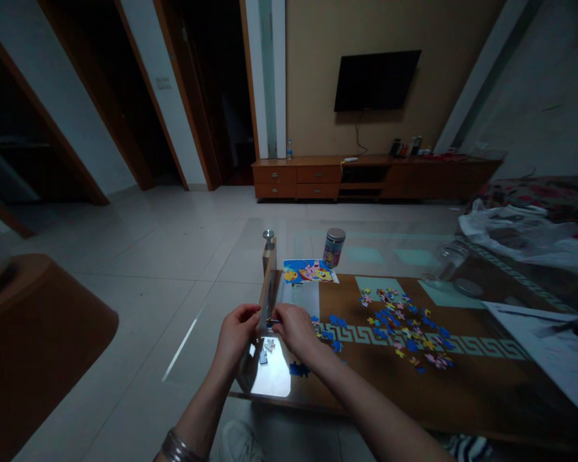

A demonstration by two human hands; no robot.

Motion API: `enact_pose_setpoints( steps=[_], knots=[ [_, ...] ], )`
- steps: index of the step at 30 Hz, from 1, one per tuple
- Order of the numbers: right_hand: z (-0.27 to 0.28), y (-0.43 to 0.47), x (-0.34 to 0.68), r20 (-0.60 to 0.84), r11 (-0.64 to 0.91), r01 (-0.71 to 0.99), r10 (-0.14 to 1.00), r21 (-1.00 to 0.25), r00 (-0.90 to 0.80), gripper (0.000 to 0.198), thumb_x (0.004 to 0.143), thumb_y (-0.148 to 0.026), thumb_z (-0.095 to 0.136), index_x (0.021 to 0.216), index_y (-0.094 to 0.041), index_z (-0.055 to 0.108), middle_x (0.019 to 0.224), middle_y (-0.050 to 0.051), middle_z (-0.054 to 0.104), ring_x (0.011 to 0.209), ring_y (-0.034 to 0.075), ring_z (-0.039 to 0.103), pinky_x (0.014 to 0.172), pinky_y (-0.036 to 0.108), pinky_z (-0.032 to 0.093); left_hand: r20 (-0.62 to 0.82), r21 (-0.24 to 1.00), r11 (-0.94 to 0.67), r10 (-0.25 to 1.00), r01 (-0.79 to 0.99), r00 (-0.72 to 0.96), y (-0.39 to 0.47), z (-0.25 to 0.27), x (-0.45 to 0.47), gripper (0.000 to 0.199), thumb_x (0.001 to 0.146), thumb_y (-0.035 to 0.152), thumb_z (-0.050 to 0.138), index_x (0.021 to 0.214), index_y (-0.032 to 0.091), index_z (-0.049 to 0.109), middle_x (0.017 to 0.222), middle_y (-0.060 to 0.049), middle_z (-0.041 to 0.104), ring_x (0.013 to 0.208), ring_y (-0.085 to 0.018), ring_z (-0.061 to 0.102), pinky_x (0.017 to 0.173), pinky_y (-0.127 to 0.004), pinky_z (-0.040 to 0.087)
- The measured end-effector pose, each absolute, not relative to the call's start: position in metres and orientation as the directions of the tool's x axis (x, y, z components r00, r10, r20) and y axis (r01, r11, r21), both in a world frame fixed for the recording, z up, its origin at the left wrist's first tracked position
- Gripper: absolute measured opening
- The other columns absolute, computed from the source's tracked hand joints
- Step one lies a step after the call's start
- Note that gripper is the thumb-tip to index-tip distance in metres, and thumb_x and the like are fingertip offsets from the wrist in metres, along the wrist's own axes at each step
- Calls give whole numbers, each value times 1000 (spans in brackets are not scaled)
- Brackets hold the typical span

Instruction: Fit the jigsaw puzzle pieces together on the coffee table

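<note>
My right hand [296, 327] pinches a small jigsaw puzzle piece [271, 321] above the left end of the glass-topped table. Close beside it, my left hand [238, 330] has its fingers pressed together, and what they hold is hidden. Just below the hands lie a pale puzzle piece [270, 345] and a bluish one [263, 357] on a bright reflection. Joined blue pieces [298, 369] rest beneath my right forearm. To the right spreads a pile of loose, colorful puzzle pieces [404, 324]. Behind the hands lies a cartoon picture sheet [309, 271].
A cylindrical tin [334, 248] stands beside the picture sheet. Further right are a clear jar [450, 256], its round lid [469, 287], a plastic bag [520, 234] and white paper [549, 359]. A brown stool-like seat [43, 346] is at the left.
</note>
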State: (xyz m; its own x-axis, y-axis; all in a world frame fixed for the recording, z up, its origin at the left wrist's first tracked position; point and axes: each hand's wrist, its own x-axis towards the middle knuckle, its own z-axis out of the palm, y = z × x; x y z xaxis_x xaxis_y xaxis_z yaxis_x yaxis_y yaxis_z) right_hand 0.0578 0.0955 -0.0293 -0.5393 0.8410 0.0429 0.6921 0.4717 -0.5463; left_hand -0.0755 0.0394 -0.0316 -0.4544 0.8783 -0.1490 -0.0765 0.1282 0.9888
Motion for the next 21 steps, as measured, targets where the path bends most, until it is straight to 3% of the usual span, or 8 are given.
enact_pose_setpoints(
  steps=[4, 7, 16, 21],
  knots=[
    [-25, 96, 63, 55, 441, 630, 843, -639, -535, 5, 73, -12, 63, 74, -17, 65, 77, 6, 67, 75, 19, 59, 63, 26, 37, -87, 993, 112, 907, 37, -411, 41, -31, -72, 28, 48, 29, 71, 71, 14, 66, 67, -3, 63, 68, -19, 57, 65, -28, 42],
    [-22, 97, 68, 66, 414, 558, 841, -719, -538, 7, 70, -10, 65, 73, -17, 65, 71, 2, 65, 69, 15, 57, 61, 24, 37, -71, 991, 106, 935, 83, -346, 40, -28, -68, 23, 52, 33, 69, 65, 15, 64, 64, -3, 63, 66, -18, 55, 64, -28, 41],
    [-20, 79, 112, 36, 253, 330, 838, -909, -545, 12, 70, -3, 62, 70, -15, 63, 63, -3, 60, 62, 11, 55, 57, 19, 40, -105, 993, 99, 989, -61, -106, 27, -29, -37, 30, 59, 41, 72, 65, 15, 58, 58, 3, 54, 55, -12, 48, 52, -22, 35],
    [-14, 66, 137, -27, 87, 170, 816, -982, -577, 10, 68, -5, 63, 67, -15, 63, 60, -5, 58, 59, 10, 52, 59, 21, 39, -188, 957, 200, 979, -211, 77, 20, -42, -22, 33, 65, 43, 71, 71, 15, 54, 60, 3, 54, 51, -9, 46, 52, -22, 35]
  ],
)
